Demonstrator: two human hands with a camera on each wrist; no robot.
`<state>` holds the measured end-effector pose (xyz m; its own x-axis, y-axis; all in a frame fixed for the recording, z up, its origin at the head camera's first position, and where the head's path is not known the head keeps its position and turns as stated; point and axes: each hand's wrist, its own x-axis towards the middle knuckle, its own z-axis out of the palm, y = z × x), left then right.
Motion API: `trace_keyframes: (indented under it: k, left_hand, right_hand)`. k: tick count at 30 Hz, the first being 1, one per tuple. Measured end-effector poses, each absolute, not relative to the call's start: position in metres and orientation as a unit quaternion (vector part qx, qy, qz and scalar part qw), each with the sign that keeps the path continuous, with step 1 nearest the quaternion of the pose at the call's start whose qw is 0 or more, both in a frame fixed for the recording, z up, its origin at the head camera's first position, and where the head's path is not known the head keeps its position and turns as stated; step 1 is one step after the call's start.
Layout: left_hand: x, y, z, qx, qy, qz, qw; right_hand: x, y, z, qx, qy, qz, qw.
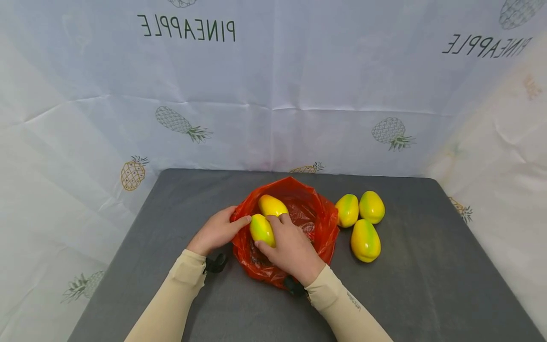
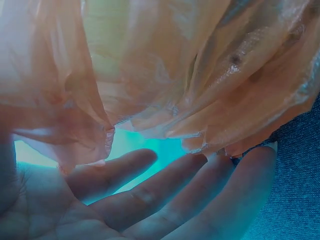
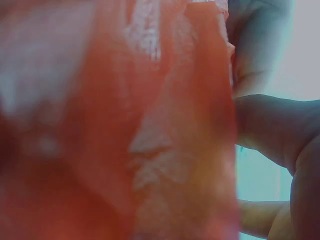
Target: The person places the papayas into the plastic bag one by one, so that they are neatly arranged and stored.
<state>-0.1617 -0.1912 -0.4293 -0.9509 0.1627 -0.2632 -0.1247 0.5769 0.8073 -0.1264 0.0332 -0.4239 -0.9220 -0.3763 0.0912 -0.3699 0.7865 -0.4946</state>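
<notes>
A red plastic bag (image 1: 314, 199) stands with its mouth open on the dark table. My left hand (image 1: 217, 231) holds the bag's left rim, its thumb over the edge toward the inside. In the left wrist view the fingers (image 2: 150, 200) lie along the outside of the thin film. My right hand (image 1: 295, 249) reaches into the bag's mouth and grips a yellow-green mango (image 1: 261, 230) between thumb and fingers. Another mango (image 1: 272, 205) lies just behind it inside the bag. In the right wrist view the bag film (image 3: 150, 140) hides most of the fruit.
Right of the bag, three more mangoes sit on the table (image 1: 410, 266): one close to the bag (image 1: 347, 210), one behind (image 1: 372, 207), one nearer the front (image 1: 365, 241). A pineapple-print cloth (image 1: 273, 137) hangs behind the table's far edge.
</notes>
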Motion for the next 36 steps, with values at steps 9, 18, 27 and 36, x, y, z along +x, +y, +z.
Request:
trace_keyframes:
  k: [9,18,27,36]
  left_hand:
    - [-0.1623,-0.1917,-0.4312,0.009,0.877,0.455,0.158]
    - [-0.1618,-0.1914,-0.4310,0.014,0.878,0.453,0.155]
    - [-0.1623,-0.1914,-0.4312,0.016,0.878,0.454,0.154]
    - [-0.1632,-0.1915,-0.4305,0.019,0.879,0.452,0.151]
  right_hand:
    - [-0.1268,0.0296,-0.4313,-0.203,0.949,-0.240,0.011]
    - [-0.1259,0.0289,-0.4338,-0.201,0.954,-0.224,0.016]
    - [-0.1245,0.0306,-0.4314,-0.209,0.954,-0.214,0.018]
    - [-0.1253,0.0300,-0.4297,-0.210,0.951,-0.226,0.024]
